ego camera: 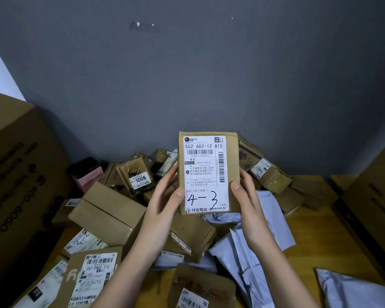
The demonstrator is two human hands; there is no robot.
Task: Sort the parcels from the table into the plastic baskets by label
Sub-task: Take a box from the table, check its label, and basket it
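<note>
I hold a small brown cardboard parcel (231,152) upright above the heap, its white label facing me with "4-3" handwritten at the bottom. My left hand (165,201) grips its left edge, thumb on the label. On the opposite edge my right hand (247,196) does the same. Below and behind lies a pile of cardboard parcels (107,210) and grey plastic mailer bags (269,230) on the wooden table (320,247). No plastic basket is in view.
A large cardboard carton (20,185) stands at the left, another carton (373,196) at the right. A grey wall rises right behind the table. A pink box with a black lid (87,174) sits at the back left of the heap.
</note>
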